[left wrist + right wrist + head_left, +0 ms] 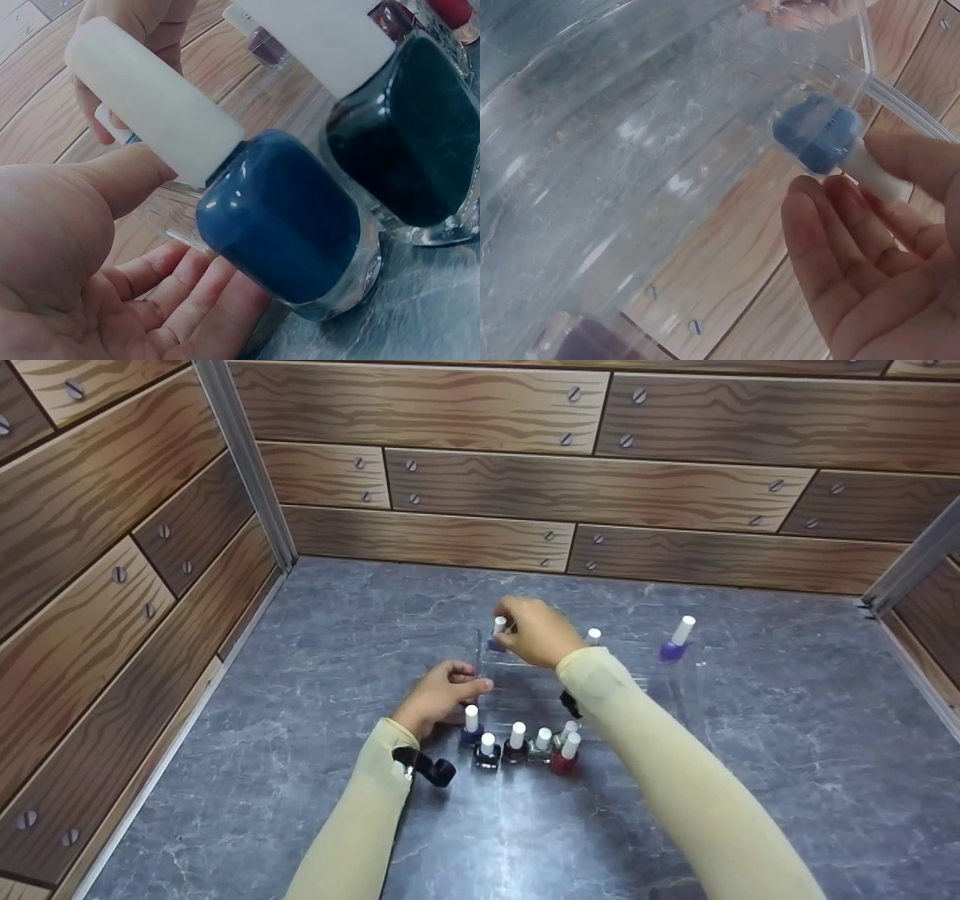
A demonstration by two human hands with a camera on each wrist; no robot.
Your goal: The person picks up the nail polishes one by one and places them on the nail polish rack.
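Observation:
A clear plastic rack [478, 656] stands mid-table, its outline hard to follow. My left hand [442, 694] grips its left side, the thumb inside the side panel; how firmly is hard to see. At the rack's back left, my right hand [541, 631] pinches the white cap of a blue nail polish bottle [817, 133]. The bottle is upright in the head view; whether it bears on the rack is unclear. Close by my left hand stands a dark blue nail polish bottle [281, 217], with a dark green nail polish bottle [409, 131] beside it.
Several more bottles stand in front of the rack, including a red one [564, 763]. A purple bottle [673, 651] is at the rack's back right; another white cap [594, 635] shows behind my right wrist. Wood-patterned walls [420, 536] border the table's back and sides.

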